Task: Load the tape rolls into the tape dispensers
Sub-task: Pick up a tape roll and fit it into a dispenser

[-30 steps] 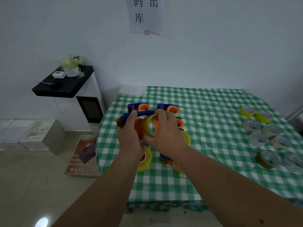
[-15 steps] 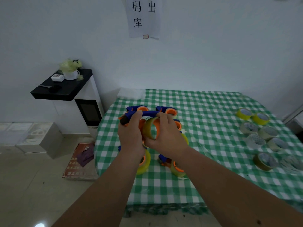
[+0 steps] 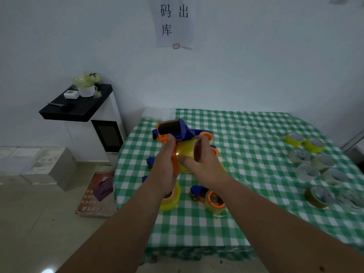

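wall sheet [image 3: 173, 22] — "码 出 库" — above tape dispenser [image 3: 175, 133]

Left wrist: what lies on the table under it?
Under the left hand, a yellow tape roll with an orange core shows on the green checked tablecloth; the wrist covers its top, so any dispenser is hidden.

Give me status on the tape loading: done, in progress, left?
Done: at least two loaded dispensers lie on the green checked table; more sit hidden behind the hands. In hand: left hand holds a blue-orange dispenser, right hand grips a yellow roll on it. Left: about eight loose rolls at the table's right.
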